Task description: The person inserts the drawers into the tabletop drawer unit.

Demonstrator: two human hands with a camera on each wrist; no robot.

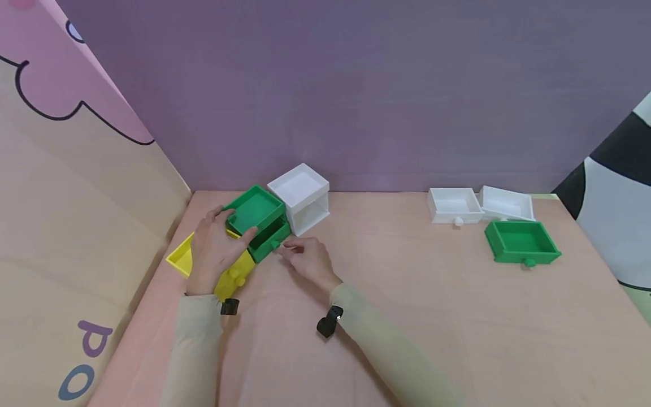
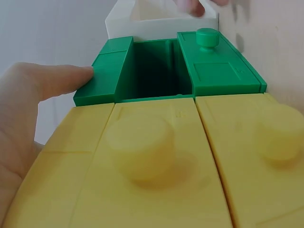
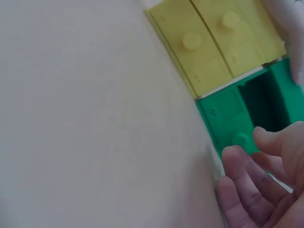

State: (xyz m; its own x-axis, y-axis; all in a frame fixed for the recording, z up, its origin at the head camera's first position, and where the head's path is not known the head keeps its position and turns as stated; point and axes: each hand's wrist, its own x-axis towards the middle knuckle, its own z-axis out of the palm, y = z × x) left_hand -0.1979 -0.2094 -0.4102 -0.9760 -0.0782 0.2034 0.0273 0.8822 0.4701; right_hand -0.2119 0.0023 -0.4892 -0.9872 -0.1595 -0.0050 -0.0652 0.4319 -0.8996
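Beside yellow drawers (image 1: 236, 272), the left hand (image 1: 213, 251) grips a gaping green cabinet (image 1: 256, 209) — right hand (image 1: 310, 262) loose near its knob (image 1: 275, 245).

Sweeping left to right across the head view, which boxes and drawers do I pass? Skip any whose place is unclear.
Yellow box, green box, white box, left-hand white drawer, green drawer.

Blue "o" (image 1: 63, 389) & purple letter (image 1: 95, 327) (p/d?) on L wall (image 1: 76, 226); drwr marks (image 3: 197, 79) too blurry.
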